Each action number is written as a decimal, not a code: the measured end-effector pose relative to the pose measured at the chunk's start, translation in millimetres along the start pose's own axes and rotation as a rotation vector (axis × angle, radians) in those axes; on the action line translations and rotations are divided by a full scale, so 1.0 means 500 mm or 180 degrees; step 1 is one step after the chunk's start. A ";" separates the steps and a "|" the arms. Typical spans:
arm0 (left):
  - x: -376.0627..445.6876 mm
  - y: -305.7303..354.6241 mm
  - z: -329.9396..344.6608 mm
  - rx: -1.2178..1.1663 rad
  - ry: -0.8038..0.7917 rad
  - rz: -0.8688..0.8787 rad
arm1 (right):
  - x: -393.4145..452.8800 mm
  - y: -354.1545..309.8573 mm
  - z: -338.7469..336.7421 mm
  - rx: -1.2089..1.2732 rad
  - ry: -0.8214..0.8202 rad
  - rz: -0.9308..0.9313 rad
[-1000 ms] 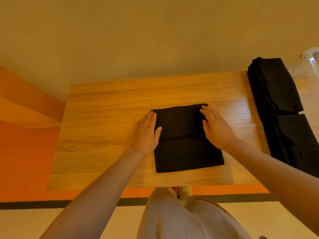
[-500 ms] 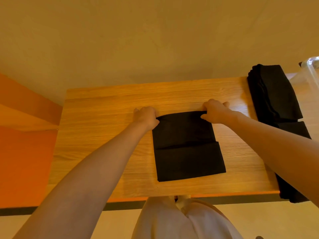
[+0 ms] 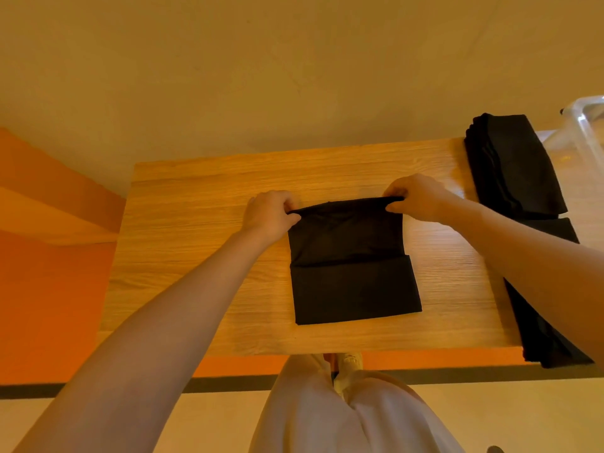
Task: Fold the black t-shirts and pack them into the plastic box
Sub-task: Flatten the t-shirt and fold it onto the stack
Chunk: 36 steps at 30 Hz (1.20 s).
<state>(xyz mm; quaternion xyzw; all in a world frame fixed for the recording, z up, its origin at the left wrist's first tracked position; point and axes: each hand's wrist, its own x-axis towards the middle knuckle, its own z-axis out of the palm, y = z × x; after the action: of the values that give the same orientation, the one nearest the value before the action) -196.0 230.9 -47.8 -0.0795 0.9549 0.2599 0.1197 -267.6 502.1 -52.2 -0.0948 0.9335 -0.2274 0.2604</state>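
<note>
The left hand (image 3: 271,214) reaches to the far left corner of the t-shirt (image 3: 351,266), which lies in the middle of the worktop (image 3: 196,256), nearer its front edge than its back. Its grip is closed on the cloth, thumb under and fingers curled over, so the far hem is lifted off the wood. The shirt is already folded into a narrow rectangle, with a crosswise ridge partway down where one layer ends. The lifted hem stretches taut between the two hands, most likely so the far half can be brought toward the front edge in one even fold without sagging in the middle.

The right hand (image 3: 416,197) pinches the far right corner in the same way, its grip closed on the hem, level with the other hand to keep the edge straight.

Along the right edge of the worktop lies a stack of black shirts (image 3: 519,171), with more dark cloth running toward the front right corner; whether that part is folded I cannot tell. Past the stack, at the far right corner, stands the plastic box (image 3: 585,125), close at hand for packing.
</note>
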 end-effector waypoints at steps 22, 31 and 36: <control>-0.332 -0.095 0.168 0.0720 0.1145 0.1421 | -0.311 0.154 0.207 -0.0746 0.1242 -0.1781; -0.357 -0.105 0.174 0.0904 0.1083 0.1706 | -0.336 0.169 0.216 -0.0805 0.1371 -0.1753; -0.328 -0.049 0.164 0.0550 0.1267 0.1617 | -0.309 0.106 0.203 -0.0471 0.1562 -0.1746</control>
<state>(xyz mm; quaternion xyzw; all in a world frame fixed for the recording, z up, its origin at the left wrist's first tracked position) -18.4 266.9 -83.9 0.1223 0.9673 0.1789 -0.1315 -86.3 556.3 -86.3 -0.3026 0.9220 -0.2367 -0.0491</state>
